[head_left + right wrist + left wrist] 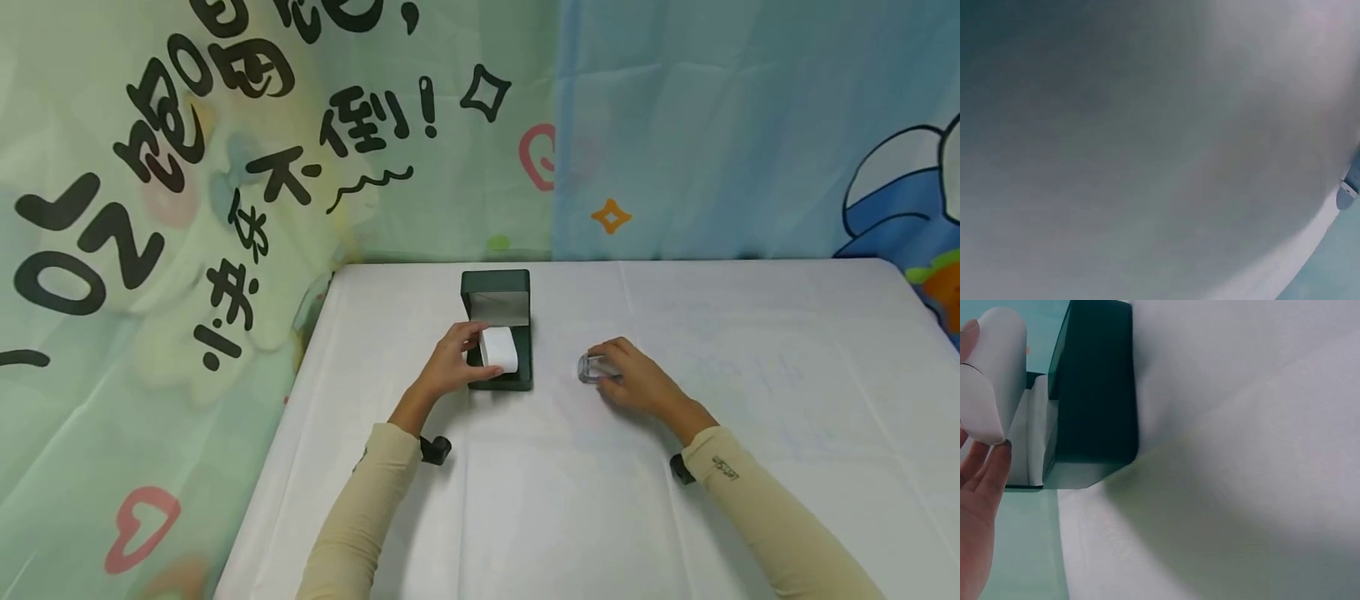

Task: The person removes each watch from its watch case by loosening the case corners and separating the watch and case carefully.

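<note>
In the head view my left hand [448,360] pinches a white watch cushion [498,350], thumb at its near end and fingers at its far end. The cushion sits over the base of an open dark green watch box [524,358], whose raised lid stands at the back. In the left wrist view the cushion [997,369] is tilted at the box's opening, with a pale lining beneath. My right hand [637,377] grips a silvery, looped wristwatch [589,368] low over the table, right of the box. Fingers cover part of it; a sliver of the watch [1349,189] shows in the right wrist view.
A white cloth covers the table [570,500]. Behind and to the left hangs a printed curtain [420,200] with black lettering, meeting a blue one [712,125] at the back. Dark wrist cameras [435,450] sit below both hands.
</note>
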Demonstrator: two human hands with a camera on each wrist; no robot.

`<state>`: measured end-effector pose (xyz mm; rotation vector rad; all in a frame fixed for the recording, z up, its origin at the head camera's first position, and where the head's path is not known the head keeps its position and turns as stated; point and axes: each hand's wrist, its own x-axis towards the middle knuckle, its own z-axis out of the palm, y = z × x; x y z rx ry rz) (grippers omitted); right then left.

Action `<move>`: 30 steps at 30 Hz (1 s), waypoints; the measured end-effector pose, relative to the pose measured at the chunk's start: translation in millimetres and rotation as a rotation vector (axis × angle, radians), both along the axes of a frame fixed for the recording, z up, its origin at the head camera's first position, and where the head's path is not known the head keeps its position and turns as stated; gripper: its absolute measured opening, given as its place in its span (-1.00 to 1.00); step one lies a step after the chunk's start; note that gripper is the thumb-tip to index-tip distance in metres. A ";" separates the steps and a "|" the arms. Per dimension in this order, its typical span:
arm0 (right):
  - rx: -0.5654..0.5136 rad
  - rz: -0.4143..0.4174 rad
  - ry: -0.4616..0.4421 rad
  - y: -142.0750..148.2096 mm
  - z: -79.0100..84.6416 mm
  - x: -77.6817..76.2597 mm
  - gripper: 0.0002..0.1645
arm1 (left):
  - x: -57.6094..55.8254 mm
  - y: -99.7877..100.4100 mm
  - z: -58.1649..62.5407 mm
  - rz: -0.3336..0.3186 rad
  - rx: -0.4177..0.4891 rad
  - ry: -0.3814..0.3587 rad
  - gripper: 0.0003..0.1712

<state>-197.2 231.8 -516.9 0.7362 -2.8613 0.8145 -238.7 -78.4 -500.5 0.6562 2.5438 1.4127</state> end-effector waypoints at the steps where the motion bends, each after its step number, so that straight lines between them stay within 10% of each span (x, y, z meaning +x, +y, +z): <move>1: -0.016 -0.019 -0.027 0.5 2.9 -1.1 -0.51 | -1.1 0.8 0.1 0.004 -0.003 -0.001 -0.19; 30: -0.146 -0.115 -0.097 -5.6 37.1 -10.1 -0.26 | -9.0 -7.3 -25.2 -0.166 -0.262 0.112 -0.22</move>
